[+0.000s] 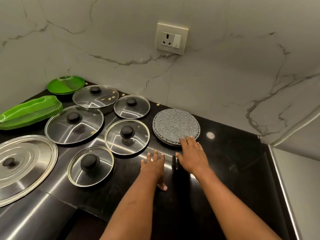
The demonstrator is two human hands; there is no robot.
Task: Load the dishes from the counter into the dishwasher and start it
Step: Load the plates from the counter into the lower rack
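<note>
Reaching for the grey plates (174,125) stacked on the bench (233,161), with right hand (192,156) touching the near rim and left hand (152,166) spread beside, neither grip closed. Next, probably: hook under the rim, lift the stack level.

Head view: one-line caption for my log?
Right hand touches the speckled plates; left hand open beside it, glass lids further left.

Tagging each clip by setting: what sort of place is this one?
Most likely a home kitchen: a black counter holds glass pot lids and green plates, with a wall socket above.
</note>
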